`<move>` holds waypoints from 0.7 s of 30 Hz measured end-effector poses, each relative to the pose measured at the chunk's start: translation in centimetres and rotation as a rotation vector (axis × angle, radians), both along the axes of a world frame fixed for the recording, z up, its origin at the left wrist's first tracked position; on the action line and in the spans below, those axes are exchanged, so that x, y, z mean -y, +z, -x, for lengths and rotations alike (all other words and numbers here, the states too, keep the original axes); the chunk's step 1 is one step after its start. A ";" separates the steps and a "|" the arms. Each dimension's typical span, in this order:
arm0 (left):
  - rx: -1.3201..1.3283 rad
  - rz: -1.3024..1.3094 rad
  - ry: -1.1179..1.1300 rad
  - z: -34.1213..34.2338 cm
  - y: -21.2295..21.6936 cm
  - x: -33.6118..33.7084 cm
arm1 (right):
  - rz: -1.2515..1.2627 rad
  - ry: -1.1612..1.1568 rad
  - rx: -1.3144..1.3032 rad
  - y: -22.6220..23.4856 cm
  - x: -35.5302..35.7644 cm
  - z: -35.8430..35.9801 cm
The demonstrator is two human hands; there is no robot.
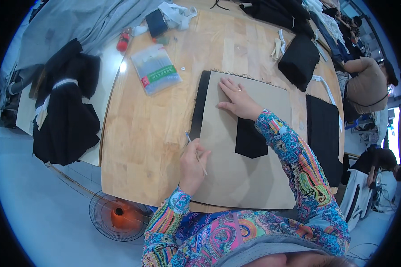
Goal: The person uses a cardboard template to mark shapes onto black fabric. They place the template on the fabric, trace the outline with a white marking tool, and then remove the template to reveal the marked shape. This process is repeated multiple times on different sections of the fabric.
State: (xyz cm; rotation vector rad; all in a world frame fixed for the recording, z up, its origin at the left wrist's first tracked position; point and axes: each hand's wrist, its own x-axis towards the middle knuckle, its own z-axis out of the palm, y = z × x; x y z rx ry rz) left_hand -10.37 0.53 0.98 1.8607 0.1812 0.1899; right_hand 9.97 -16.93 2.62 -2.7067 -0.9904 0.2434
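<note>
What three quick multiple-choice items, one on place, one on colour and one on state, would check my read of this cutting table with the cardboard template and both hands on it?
1. Where does the right hand lie?
A. Flat on the cardboard template
B. On the clear packet
C. On the floor fan

2. What colour is the fabric strip showing along the template's left edge?
A. White
B. Black
C. Red

3. What is the state of the left hand?
A. Open and empty
B. Closed on a thin pencil-like marker
C. Out of view

Answers: 1 A, its palm and spread fingers press the template's upper part. 2 B, a black band sits between the template and the wooden table. 3 B, the fingers pinch the marker, with its tip near the template's left edge.
</note>
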 end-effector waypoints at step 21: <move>-0.020 0.135 0.001 0.7 -1.6 0.3 | 0.050 0.014 0.002 -1.7 0.4 0.7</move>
